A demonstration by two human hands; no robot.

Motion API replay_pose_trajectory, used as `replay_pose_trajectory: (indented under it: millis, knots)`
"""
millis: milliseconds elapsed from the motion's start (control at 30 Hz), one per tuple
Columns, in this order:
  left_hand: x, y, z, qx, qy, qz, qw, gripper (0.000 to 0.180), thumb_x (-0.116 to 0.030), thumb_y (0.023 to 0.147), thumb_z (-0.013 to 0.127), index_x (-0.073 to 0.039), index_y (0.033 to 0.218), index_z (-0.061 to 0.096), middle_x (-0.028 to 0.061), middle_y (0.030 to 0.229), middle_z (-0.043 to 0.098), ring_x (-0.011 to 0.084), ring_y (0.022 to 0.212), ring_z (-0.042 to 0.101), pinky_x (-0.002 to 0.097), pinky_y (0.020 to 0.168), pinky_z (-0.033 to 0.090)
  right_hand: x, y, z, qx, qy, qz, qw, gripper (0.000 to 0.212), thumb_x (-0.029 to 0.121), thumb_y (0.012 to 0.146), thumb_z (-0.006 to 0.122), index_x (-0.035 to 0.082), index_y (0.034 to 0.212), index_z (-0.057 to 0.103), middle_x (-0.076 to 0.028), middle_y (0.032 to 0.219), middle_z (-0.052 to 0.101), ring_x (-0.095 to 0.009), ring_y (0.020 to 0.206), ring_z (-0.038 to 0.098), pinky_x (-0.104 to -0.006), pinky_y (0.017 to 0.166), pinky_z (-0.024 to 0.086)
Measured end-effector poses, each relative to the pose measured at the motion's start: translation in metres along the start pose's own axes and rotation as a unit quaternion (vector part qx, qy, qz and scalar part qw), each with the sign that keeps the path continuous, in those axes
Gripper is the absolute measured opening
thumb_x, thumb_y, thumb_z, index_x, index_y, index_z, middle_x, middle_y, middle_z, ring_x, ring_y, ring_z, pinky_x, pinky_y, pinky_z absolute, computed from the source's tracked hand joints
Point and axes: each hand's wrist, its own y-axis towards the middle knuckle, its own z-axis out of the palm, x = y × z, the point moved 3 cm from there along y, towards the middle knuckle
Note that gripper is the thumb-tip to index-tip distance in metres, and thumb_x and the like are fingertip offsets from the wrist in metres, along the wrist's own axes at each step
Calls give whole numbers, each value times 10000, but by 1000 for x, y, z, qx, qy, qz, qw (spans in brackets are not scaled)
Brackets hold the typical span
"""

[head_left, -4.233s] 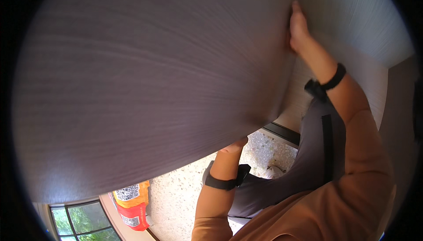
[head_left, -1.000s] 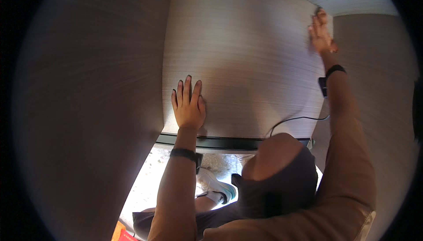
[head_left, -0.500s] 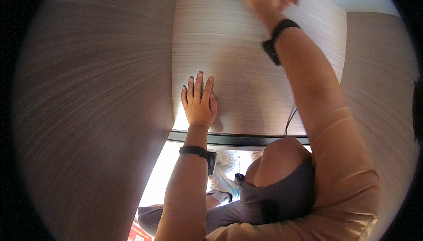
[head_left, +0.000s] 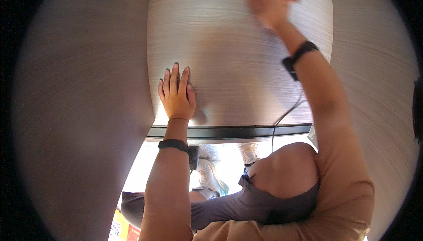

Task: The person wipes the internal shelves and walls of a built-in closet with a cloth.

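Observation:
My left hand (head_left: pixel 177 98) lies flat, fingers spread, on a wood-grain panel (head_left: pixel 211 78) near its left edge. Further up, my right hand (head_left: pixel 269 5) is over the upper right of the same panel. It is blurred, but its fingers look stretched out, with one apart from the others, and I see nothing held in it. The topmost fingertips reach the picture's upper edge. Each wrist wears a black strap with a small dark box, the left strap (head_left: pixel 174 144) and the right strap (head_left: pixel 304 51).
A dark wood-grain side panel (head_left: pixel 83 100) stands left, another side panel (head_left: pixel 370 73) right. A black strip (head_left: pixel 229 132) borders the near edge. Thin dark cables (head_left: pixel 286 112) hang over it by my right arm. Bent legs in dark shorts (head_left: pixel 220 210) are below, with a shoe (head_left: pixel 209 175) beyond.
The whole view has shifted, so the panel appears further left. My right hand has moved rightward across the panel. My left hand stays flat in place. More of the cables shows.

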Motion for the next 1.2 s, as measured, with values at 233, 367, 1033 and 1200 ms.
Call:
replay_pose_trajectory:
  millis: [233, 367, 1033, 1200]
  knots:
    - [-1, 2, 0, 16, 1, -3, 1000, 488, -210, 925, 454, -240, 1412, 462, 36, 1545, 340, 301, 1411, 301, 509, 1160, 180, -190, -145, 60, -84, -33, 313, 946, 565, 454, 1027, 295, 189, 1525, 273, -126, 1582, 231, -276, 1452, 227, -431, 1169, 208]
    - [0, 5, 5, 16, 7, 1, 1000, 487, -199, 925, 445, -239, 1410, 459, 30, 1548, 334, 302, 1415, 292, 510, 1162, 178, -109, -115, 52, -104, -58, 399, 909, 564, 467, 1008, 338, 135, 1462, 382, -197, 1476, 379, -347, 1378, 326, -478, 1120, 252]
    - [-6, 6, 6, -20, 30, 32, 999, 510, -201, 905, 468, -232, 1414, 464, 44, 1542, 353, 304, 1399, 320, 509, 1150, 199, -42, -144, 14, -75, 84, 24, 993, 504, 270, 935, 511, 131, 1416, 457, -92, 1494, 401, -268, 1372, 377, -453, 1120, 294]
    - [-5, 5, 6, -13, 21, 24, 999, 495, -203, 917, 456, -240, 1411, 466, 26, 1549, 342, 289, 1402, 316, 502, 1152, 197, -160, -231, 37, -42, 114, 241, 963, 571, 353, 1011, 409, 194, 1536, 251, -191, 1575, 202, -320, 1449, 219, -463, 1157, 202]
